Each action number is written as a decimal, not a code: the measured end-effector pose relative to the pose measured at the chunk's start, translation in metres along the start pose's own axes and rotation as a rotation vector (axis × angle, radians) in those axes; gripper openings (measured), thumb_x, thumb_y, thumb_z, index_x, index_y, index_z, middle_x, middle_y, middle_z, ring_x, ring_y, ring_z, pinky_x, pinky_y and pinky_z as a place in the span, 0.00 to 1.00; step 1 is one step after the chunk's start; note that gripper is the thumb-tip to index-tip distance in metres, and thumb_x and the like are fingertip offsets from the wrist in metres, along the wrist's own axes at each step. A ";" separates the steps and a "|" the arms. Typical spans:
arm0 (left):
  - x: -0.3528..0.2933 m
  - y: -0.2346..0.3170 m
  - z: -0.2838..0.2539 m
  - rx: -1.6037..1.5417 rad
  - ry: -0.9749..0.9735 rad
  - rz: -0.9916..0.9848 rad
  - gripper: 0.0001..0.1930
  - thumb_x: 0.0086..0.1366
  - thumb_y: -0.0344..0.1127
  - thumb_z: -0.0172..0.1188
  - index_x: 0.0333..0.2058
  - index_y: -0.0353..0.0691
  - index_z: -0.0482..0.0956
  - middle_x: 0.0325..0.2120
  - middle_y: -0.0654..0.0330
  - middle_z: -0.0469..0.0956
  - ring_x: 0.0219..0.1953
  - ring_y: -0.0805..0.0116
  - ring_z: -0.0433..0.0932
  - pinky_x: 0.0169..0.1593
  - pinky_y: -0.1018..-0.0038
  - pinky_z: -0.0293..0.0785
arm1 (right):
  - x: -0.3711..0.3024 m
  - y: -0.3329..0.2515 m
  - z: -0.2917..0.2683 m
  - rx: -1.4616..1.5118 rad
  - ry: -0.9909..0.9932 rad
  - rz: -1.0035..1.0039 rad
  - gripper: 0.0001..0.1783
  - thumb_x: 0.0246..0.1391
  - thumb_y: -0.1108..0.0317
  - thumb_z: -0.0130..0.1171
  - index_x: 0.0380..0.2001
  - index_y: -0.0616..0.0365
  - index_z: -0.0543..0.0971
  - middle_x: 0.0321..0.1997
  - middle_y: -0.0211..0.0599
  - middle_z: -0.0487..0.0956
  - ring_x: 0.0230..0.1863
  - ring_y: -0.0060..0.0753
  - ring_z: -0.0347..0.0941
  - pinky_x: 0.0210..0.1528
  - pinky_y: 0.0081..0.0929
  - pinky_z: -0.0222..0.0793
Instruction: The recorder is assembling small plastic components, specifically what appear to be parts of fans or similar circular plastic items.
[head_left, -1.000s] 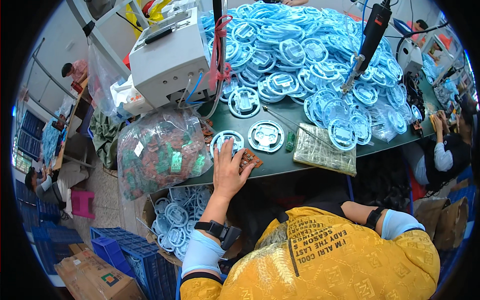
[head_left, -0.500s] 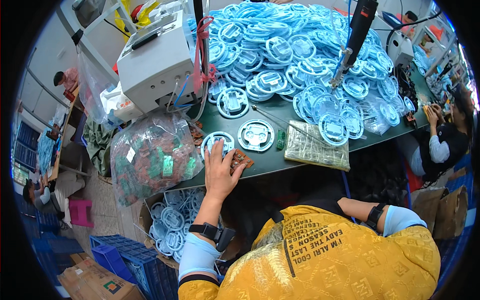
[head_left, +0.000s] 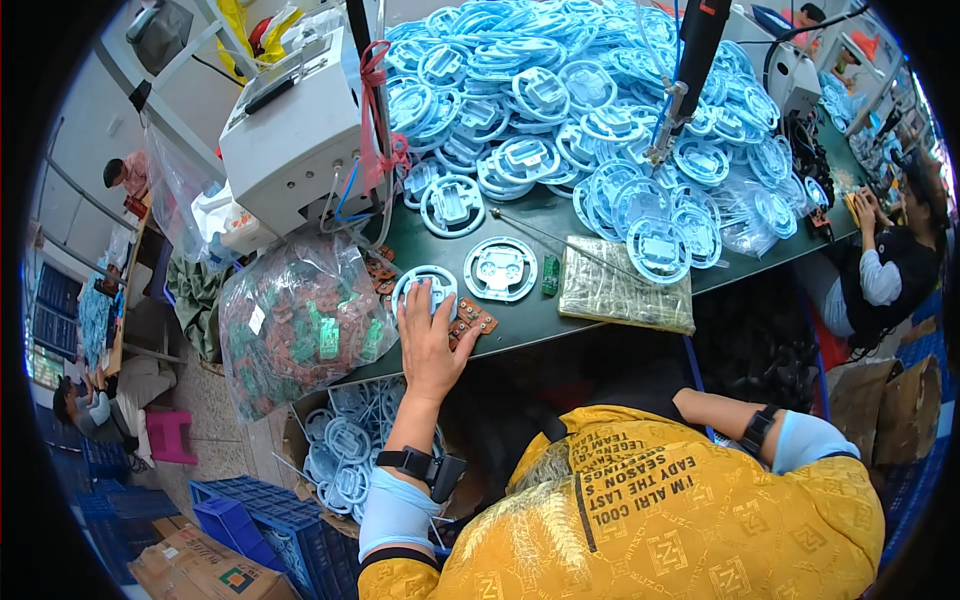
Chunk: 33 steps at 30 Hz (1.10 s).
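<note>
My left hand (head_left: 432, 345) lies on the near edge of the green table with its fingers stretched out. Its fingertips rest on a light blue round plastic part (head_left: 424, 287), partly covering it. Beside the thumb is a brown circuit board (head_left: 472, 318) with several metal spots. A second light blue round part (head_left: 500, 268) lies flat just to the right, and a small green circuit board (head_left: 551, 274) sits next to it. My right forearm (head_left: 722, 408) comes in from the right; its hand is hidden below the table's edge.
A bag (head_left: 290, 325) of brown and green boards stands at the left. Behind are a grey machine (head_left: 290, 140) and a large heap of blue parts (head_left: 530, 90). An electric screwdriver (head_left: 697, 50) hangs above a wrapped pack (head_left: 615, 290). A box of blue parts (head_left: 345, 440) sits below.
The whole view has shifted a little, so the table things appear slightly farther left. My left hand still rests on the same blue part, fingers now somewhat closer together.
</note>
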<state>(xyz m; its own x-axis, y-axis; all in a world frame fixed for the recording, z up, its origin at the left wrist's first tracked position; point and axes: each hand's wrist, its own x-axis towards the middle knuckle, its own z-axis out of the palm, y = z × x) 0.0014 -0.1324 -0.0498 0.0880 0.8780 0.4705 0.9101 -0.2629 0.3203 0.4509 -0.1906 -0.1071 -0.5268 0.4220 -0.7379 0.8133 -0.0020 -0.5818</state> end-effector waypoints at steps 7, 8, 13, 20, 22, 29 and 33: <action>0.001 -0.001 -0.004 -0.025 0.047 -0.012 0.30 0.51 0.41 0.69 0.52 0.38 0.73 0.60 0.44 0.61 0.64 0.41 0.55 0.64 0.48 0.50 | -0.009 -0.027 -0.006 -0.135 -0.060 -0.111 0.16 0.49 0.66 0.55 0.38 0.67 0.79 0.41 0.58 0.78 0.42 0.56 0.76 0.44 0.40 0.71; 0.003 0.000 -0.003 -0.028 0.060 0.005 0.28 0.51 0.40 0.69 0.51 0.39 0.74 0.60 0.44 0.62 0.64 0.41 0.56 0.64 0.48 0.50 | -0.012 -0.031 -0.007 -0.146 -0.061 -0.120 0.16 0.49 0.67 0.55 0.38 0.67 0.79 0.41 0.59 0.78 0.42 0.56 0.76 0.44 0.40 0.71; -0.003 0.002 -0.005 0.000 0.054 0.107 0.23 0.50 0.36 0.69 0.47 0.43 0.78 0.60 0.45 0.62 0.64 0.42 0.57 0.65 0.46 0.48 | -0.027 -0.043 -0.028 -0.245 -0.137 -0.045 0.15 0.49 0.69 0.55 0.38 0.68 0.79 0.39 0.60 0.79 0.44 0.55 0.76 0.45 0.38 0.72; -0.018 0.033 0.001 0.019 -0.039 0.180 0.17 0.51 0.34 0.67 0.42 0.53 0.81 0.61 0.50 0.62 0.66 0.48 0.57 0.66 0.46 0.47 | -0.082 -0.113 -0.158 -0.107 0.024 -0.056 0.12 0.55 0.72 0.52 0.41 0.65 0.79 0.34 0.40 0.83 0.36 0.30 0.81 0.43 0.27 0.75; -0.024 0.032 0.004 0.039 -0.035 0.175 0.16 0.52 0.34 0.66 0.42 0.52 0.81 0.61 0.51 0.63 0.66 0.49 0.57 0.66 0.46 0.46 | -0.068 -0.166 -0.160 0.028 0.127 -0.266 0.09 0.55 0.73 0.55 0.38 0.65 0.79 0.32 0.39 0.83 0.33 0.31 0.80 0.39 0.25 0.74; -0.020 0.035 0.005 0.012 -0.026 0.160 0.13 0.51 0.33 0.67 0.38 0.50 0.82 0.61 0.51 0.64 0.66 0.50 0.58 0.65 0.46 0.50 | 0.080 -0.235 -0.136 -0.663 0.722 -0.873 0.23 0.47 0.68 0.64 0.48 0.57 0.75 0.52 0.41 0.74 0.54 0.42 0.70 0.52 0.38 0.67; -0.023 0.034 0.003 0.001 -0.012 0.138 0.15 0.48 0.30 0.69 0.37 0.51 0.82 0.60 0.52 0.65 0.64 0.48 0.60 0.64 0.47 0.52 | 0.130 -0.233 -0.153 -0.980 0.827 -0.664 0.26 0.46 0.62 0.65 0.49 0.58 0.74 0.55 0.41 0.73 0.60 0.43 0.65 0.56 0.46 0.61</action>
<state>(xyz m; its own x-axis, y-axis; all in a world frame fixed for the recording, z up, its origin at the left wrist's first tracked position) 0.0316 -0.1602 -0.0526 0.2168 0.8384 0.5001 0.8895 -0.3807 0.2526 0.2311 0.0036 -0.0146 -0.8528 0.4925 0.1734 0.4975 0.8673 -0.0169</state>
